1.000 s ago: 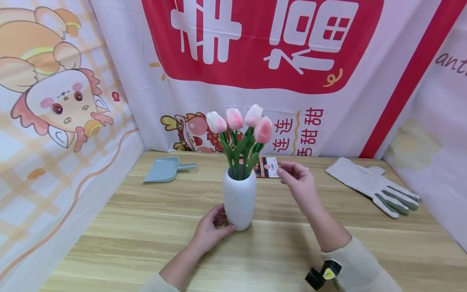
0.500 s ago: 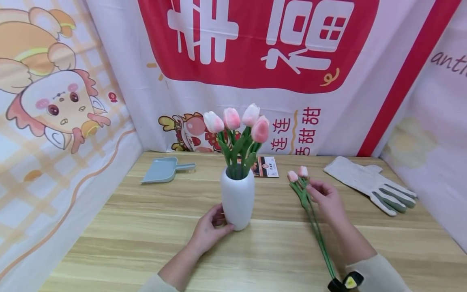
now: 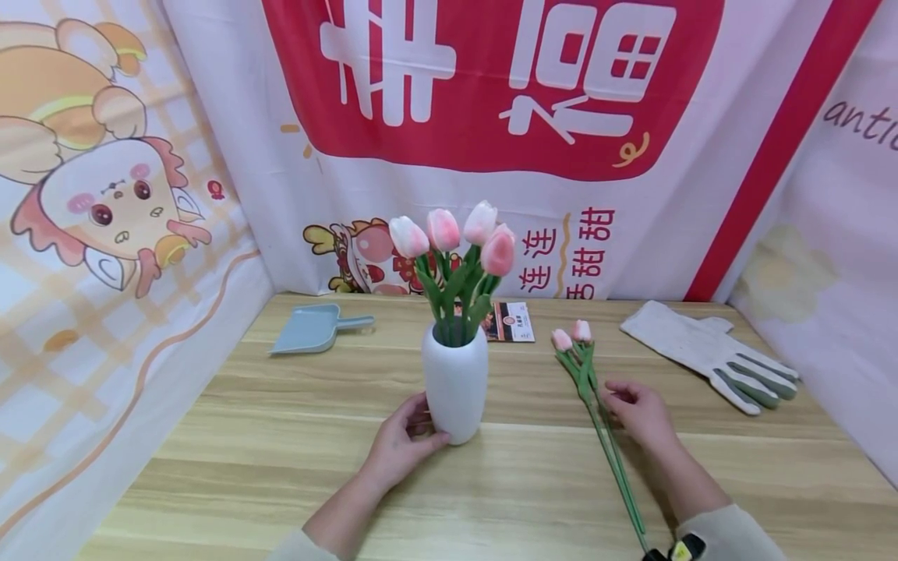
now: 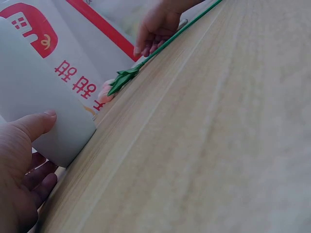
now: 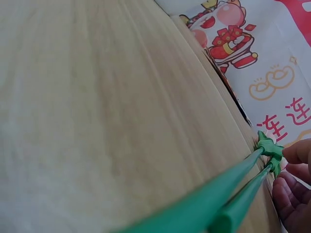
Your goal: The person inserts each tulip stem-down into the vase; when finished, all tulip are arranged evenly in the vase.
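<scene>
A white vase (image 3: 454, 389) stands upright on the table and holds several pink and white artificial tulips (image 3: 443, 230). My left hand (image 3: 401, 446) grips the vase low on its left side, thumb on the front and fingers curled behind; the left wrist view shows the thumb (image 4: 39, 124) against the wall of the vase. To the right, two pink tulips (image 3: 585, 374) with long green stems lie on the table. Just right of these stems is my right hand (image 3: 641, 417), its fingers loosely bent with nothing seen between them. In the left wrist view it hangs beside a stem (image 4: 182, 30).
A light blue dustpan (image 3: 312, 327) lies at the back left. Behind the vase is a printed card or packet (image 3: 515, 321), partly hidden. A grey-white work glove (image 3: 712, 354) lies at the back right. Printed cloth walls (image 3: 652, 234) border the table.
My right hand has come from behind the vase's right side with the two tulips, laid them on the table at right, let go and drawn back. The left hand stays on the vase.
</scene>
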The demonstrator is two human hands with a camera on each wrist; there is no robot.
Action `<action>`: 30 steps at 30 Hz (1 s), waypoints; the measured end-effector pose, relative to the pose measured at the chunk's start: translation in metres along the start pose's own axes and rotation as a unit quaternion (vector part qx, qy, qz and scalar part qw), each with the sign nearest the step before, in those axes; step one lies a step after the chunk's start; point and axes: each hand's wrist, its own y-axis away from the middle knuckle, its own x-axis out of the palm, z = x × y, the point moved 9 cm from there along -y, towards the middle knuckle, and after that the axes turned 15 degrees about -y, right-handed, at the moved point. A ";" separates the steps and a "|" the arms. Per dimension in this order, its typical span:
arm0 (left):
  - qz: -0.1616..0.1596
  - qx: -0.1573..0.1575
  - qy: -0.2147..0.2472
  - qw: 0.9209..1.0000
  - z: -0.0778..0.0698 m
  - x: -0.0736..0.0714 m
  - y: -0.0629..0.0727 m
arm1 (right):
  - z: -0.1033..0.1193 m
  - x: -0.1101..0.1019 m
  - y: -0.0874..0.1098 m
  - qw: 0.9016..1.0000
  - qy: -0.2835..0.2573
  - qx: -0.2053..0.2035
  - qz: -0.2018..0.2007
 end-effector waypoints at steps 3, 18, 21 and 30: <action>-0.001 0.001 0.003 1.000 0.000 0.000 0.001 | 0.000 0.001 -0.002 1.000 0.029 -0.009 0.009; 0.004 0.002 0.001 1.000 0.000 0.000 0.001 | 0.005 0.005 -0.009 0.987 0.160 -0.026 0.009; 0.006 0.004 0.004 1.000 -0.001 0.000 0.001 | 0.001 0.001 -0.009 0.991 0.136 -0.004 0.007; 0.006 0.005 0.003 1.000 -0.001 0.000 0.001 | -0.011 -0.019 -0.011 0.996 -0.022 0.082 -0.020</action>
